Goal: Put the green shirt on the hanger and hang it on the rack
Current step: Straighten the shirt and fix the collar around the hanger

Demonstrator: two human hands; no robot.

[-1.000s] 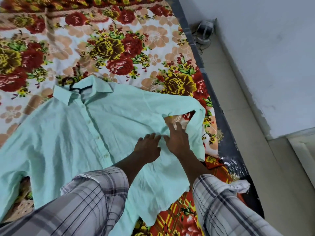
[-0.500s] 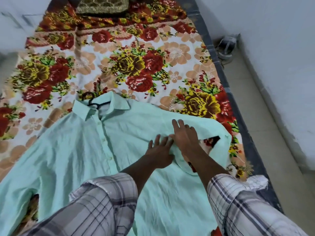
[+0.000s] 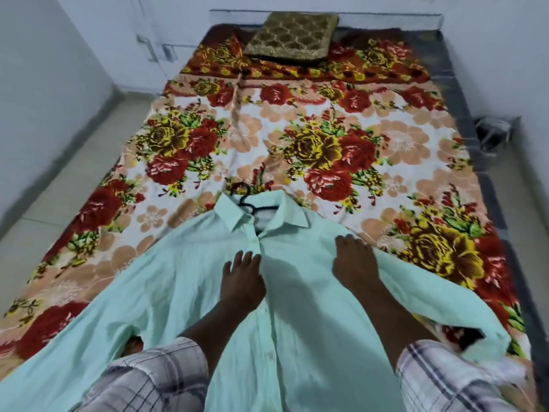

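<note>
1 bed (image 3: 463, 84), filling most of the view, w/ 1 flowered blanket (image 3: 297, 120) spread over it: red and yellow blooms on a pale ground, darker red band along the far edge. Dark mattress border showing along the right edge and far-right corner.

1 green shirt (image 3: 297, 337), pale mint, lying front-up across the near half of the blanket, approx. centred. Buttoned down the front, collar (image 3: 234, 215) pointing toward the far edge. 2 shirt sleeves spread out: 1 running to the near-left corner, 1 to the near-right edge w/ its cuff end folded over.

1 cushion (image 3: 292, 35), olive-gold w/ a honeycomb pattern, at the middle of the far edge.

2 plaid sleeves on the person's arms, rolled up: left sleeve (image 3: 154, 379) and right sleeve (image 3: 439, 379), both over the near edge.

2 hands, both palm-down on the shirt, pinching nothing. Left hand (image 3: 242, 281) flat on the chest just left of the button line, fingers straight and close together. Right hand (image 3: 353, 260) resting on the shirt's shoulder nearer the right edge, fingers laid on the cloth, slightly bent.

1 hanger (image 3: 249, 200), black, inside the neck opening; hook poking out past the collar onto the blanket, rest hidden under the cloth.

1 dark object (image 3: 493, 132) on the floor beside the right edge, too blurred to tell what.
</note>
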